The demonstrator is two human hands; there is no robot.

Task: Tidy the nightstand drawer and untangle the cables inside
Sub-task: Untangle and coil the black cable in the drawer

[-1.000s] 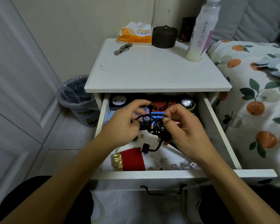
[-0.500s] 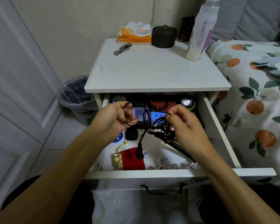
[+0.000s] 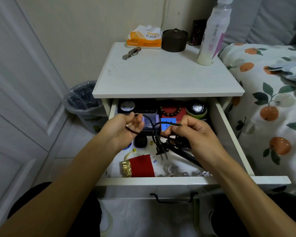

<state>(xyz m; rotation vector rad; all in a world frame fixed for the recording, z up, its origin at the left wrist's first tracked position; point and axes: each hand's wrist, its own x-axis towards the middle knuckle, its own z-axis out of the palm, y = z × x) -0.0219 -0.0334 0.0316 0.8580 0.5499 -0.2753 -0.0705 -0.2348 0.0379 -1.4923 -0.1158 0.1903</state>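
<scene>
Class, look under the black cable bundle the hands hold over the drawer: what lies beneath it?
Beneath the black cable: a purple box, blue cube, small dark lump. The right hand hides whatever lies below it.

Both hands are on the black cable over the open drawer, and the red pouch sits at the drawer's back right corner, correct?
Not quite. The head view shows the red pouch at the front left of the drawer. Left hand and right hand do hold the black cable.
</scene>
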